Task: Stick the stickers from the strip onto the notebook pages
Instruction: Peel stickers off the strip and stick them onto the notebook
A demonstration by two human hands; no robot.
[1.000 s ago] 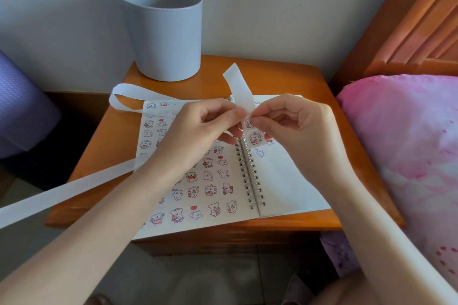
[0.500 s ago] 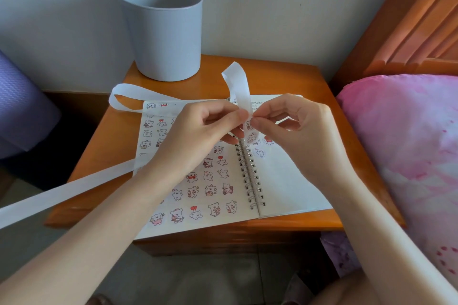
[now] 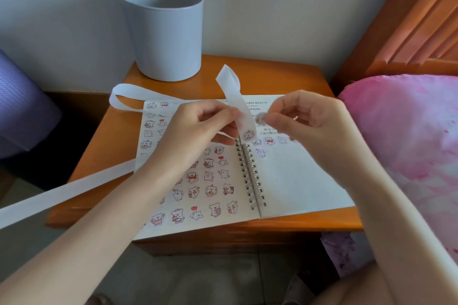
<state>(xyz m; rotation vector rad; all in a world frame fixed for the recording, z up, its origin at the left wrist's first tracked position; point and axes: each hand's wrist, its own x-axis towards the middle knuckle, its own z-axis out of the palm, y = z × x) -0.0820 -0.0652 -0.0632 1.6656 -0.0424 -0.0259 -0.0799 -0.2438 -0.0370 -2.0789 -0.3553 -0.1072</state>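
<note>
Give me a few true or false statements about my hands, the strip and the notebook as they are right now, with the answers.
1. The left hand holds the white strip. True.
2. The right hand holds nothing. False: it pinches a small sticker.
3. The left page of the notebook is blank. False: rows of stickers cover it.
4. The grey bin stands on the table behind the notebook. True.
</note>
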